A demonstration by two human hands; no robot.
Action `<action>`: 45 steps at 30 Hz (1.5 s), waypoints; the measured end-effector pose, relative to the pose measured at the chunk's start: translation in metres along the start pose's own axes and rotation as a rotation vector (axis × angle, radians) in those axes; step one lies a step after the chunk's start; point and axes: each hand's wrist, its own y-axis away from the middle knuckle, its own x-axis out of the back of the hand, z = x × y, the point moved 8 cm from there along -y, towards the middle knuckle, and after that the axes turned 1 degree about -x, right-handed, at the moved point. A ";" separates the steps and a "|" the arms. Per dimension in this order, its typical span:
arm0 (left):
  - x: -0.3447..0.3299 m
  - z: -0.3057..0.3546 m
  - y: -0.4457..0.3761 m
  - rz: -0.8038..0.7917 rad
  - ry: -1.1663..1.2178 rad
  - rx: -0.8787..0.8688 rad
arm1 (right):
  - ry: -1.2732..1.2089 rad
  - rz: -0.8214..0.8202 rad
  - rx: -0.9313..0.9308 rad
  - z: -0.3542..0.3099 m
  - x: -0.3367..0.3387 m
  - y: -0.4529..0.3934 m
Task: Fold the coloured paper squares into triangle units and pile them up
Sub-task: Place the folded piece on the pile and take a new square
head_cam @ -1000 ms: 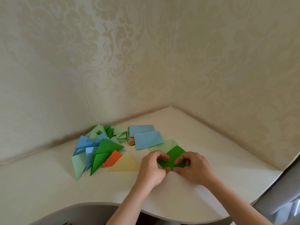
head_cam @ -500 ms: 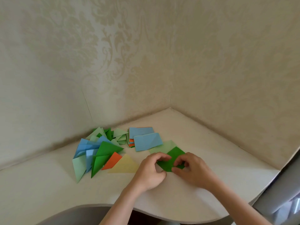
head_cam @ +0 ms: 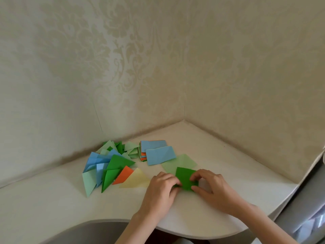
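Observation:
A dark green paper point(head_cam: 185, 178) lies on the white table point(head_cam: 237, 173), partly folded. My left hand point(head_cam: 161, 188) pinches its left edge with curled fingers. My right hand point(head_cam: 212, 188) pinches its right side between thumb and fingertips. To the left lies a loose pile of folded triangles point(head_cam: 109, 166) in green, blue, orange and pale yellow. Behind, a stack of paper squares point(head_cam: 153, 147) has a blue sheet on top, and a folded blue sheet point(head_cam: 160, 154) leans on it. A pale green sheet point(head_cam: 182, 162) lies just behind the dark green paper.
The table sits in a corner between two patterned walls point(head_cam: 184, 76). Its curved front edge point(head_cam: 193, 235) runs below my forearms. A grey surface point(head_cam: 302, 199) rises at the right.
My hands and the dark green paper have shifted slightly toward me. My fingers have closed further over the paper, hiding more of it.

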 end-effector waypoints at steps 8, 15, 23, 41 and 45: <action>-0.003 -0.004 -0.003 0.073 0.061 0.097 | 0.113 0.087 -0.002 -0.002 -0.001 0.005; -0.003 -0.006 -0.006 0.165 0.041 0.152 | 0.139 0.172 -0.053 0.000 -0.004 -0.001; -0.013 -0.020 -0.008 0.112 0.107 0.212 | -0.003 0.159 -0.161 0.010 0.001 -0.004; -0.012 0.006 -0.008 -0.021 -0.191 0.024 | 0.017 0.071 -0.213 0.013 0.018 -0.008; -0.011 0.024 -0.003 -0.010 -0.346 0.027 | 0.061 0.114 -0.199 0.006 0.024 0.002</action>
